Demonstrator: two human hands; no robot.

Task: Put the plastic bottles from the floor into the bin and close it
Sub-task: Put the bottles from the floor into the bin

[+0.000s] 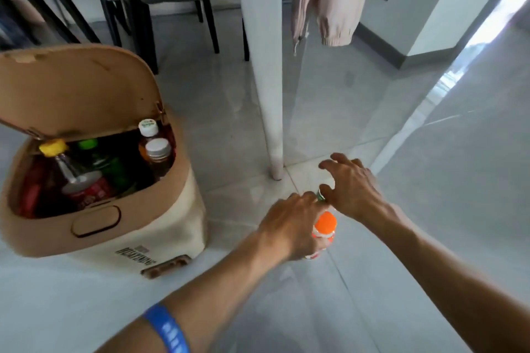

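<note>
A tan and cream bin (pixel 160 226) stands on the floor at the left, its lid (pixel 77 89) tipped up and back. Several bottles fill it, with yellow, green and white caps showing. My left hand (pixel 289 223) is wrapped around a bottle with an orange cap (pixel 325 223), standing upright on the floor right of the bin. My right hand (pixel 350 183) hovers just beyond it, fingers spread, thumb and forefinger touching a green-capped bottle (pixel 320 195) that is almost wholly hidden behind both hands.
A white table leg (pixel 269 100) stands just behind the hands. Dark chair legs (pixel 210 23) crowd the back left. A pink garment (pixel 324 0) hangs at the top. Glossy grey floor tiles (pixel 430 180) stretch to the right.
</note>
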